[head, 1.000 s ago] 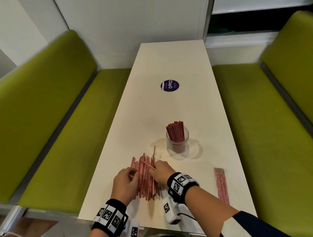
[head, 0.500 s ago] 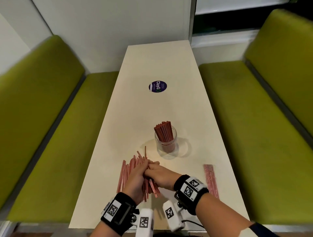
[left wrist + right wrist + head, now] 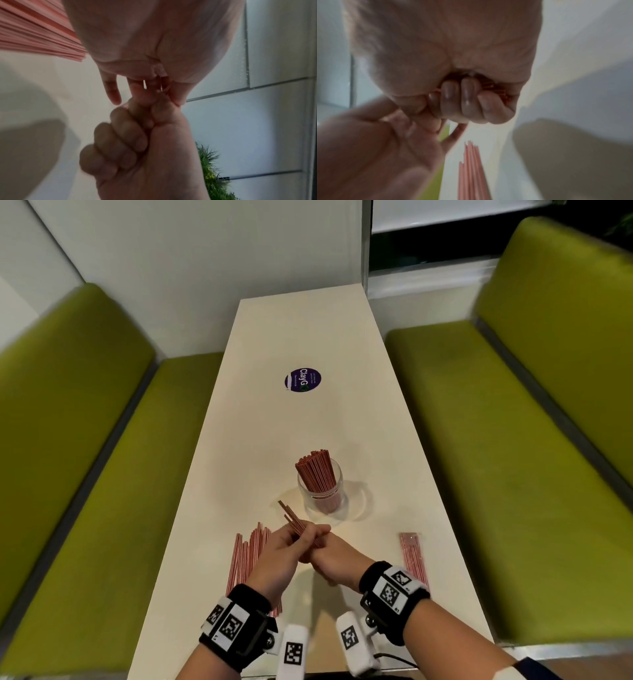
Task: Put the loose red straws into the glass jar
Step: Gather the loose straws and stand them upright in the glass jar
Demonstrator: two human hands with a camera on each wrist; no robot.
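Observation:
A glass jar [image 3: 322,491] stands mid-table with several red straws [image 3: 315,470] upright in it. Just in front of it both hands meet above the table around a small bundle of red straws [image 3: 291,517] that sticks out up and to the left. My left hand [image 3: 310,537] holds the bundle from the left. My right hand [image 3: 320,546] grips it from the right, and the right wrist view shows that hand [image 3: 465,94] with fingers curled round red straw ends [image 3: 498,88]. A loose pile of straws [image 3: 248,556] lies on the table under the left hand.
A second flat batch of red straws [image 3: 412,556] lies near the table's right edge. A purple round sticker [image 3: 302,380] is farther back on the white table [image 3: 308,320]. Green benches [image 3: 102,474] flank the table on both sides.
Both hands closed together over the pile and lifted a small bundle of straws off the table. The bundle now tilts up in front of the jar.

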